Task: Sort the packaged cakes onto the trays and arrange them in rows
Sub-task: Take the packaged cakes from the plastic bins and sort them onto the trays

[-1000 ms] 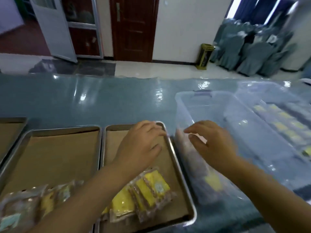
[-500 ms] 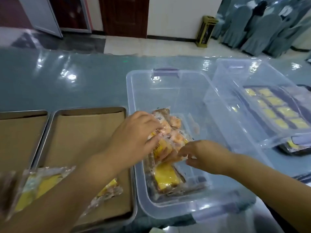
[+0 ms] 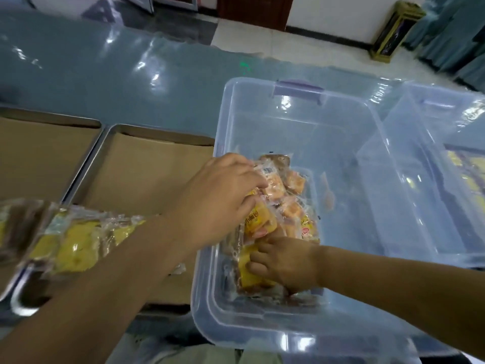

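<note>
A clear plastic bin [image 3: 301, 98] stands right of two metal trays lined with brown paper. Inside it lies a pile of packaged cakes [image 3: 291, 206] in clear wrappers, yellow and orange. My left hand [image 3: 217, 198] reaches over the bin's left wall and pinches the top of the pile. My right hand [image 3: 286, 261] is lower in the bin, its fingers curled around a yellow packaged cake [image 3: 249, 274]. The nearer tray [image 3: 110, 143] carries several yellow packaged cakes [image 3: 76, 243] at its front, partly hidden by my left forearm.
A second lined tray [image 3: 47, 122] lies at far left. Another clear bin [image 3: 443, 158] sits to the right, with rows of yellow cakes seen through its wall. The table [image 3: 105, 82] has a glossy teal cover. A bin and covered chairs stand on the floor beyond.
My view has swung down and right over the bin. Both hands moved from the tray edge into the bin and took hold of the packaged cakes.
</note>
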### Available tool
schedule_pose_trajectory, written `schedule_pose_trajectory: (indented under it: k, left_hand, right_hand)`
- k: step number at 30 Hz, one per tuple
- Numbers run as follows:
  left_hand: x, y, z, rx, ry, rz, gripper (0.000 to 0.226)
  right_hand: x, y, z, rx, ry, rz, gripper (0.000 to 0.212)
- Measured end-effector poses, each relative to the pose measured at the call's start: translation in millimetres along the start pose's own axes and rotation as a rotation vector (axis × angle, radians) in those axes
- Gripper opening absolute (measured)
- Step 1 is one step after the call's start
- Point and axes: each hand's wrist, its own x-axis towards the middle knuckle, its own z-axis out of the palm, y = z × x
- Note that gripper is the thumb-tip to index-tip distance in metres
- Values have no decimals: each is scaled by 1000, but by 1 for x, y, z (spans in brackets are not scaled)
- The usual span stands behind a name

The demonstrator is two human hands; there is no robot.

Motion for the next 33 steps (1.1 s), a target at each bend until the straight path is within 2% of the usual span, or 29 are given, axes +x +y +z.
schedule_pose_trajectory:
  k: [2,5,9,12,15,18,19,23,25,27,30,33]
  left_hand:
    - [-1,0,-1,5,4,-7,29]
    - [-1,2,-2,-20,0,-24,29]
    - [0,5,-3,-31,19,-16,29]
    - [-2,5,-4,-27,-23,0,48]
    - [-1,5,-4,-6,-84,14,71]
    - [1,6,-3,-10,-151,28,82]
    - [2,7,-2,-13,-165,25,76]
    - [3,15,1,-30,-92,-47,26]
    - [5,16,-2,-92,2,-159,16]
    - [9,15,-6,-189,172,-274,14]
    - [18,13,-12,-220,350,-362,13]
    - [25,15,-16,-257,428,-412,16]
  right_hand:
    - [2,1,2,63,15,13,29]
    - [1,1,-4,134,116,38,11]
    - [-9,13,-25,301,305,285,22]
    - [-28,21,-41,519,434,490,23]
    - [-45,22,-52,627,523,569,13]
    - [-60,20,-62,780,616,620,10]
    - [-64,18,-66,834,651,621,11]
    - [-70,10,-71,901,784,628,24]
    - [-68,13,-62,958,761,749,27]
    - [-65,15,-50,929,608,857,24]
    - [-52,14,-38,674,329,791,13]
    - [-23,11,-29,540,175,784,32]
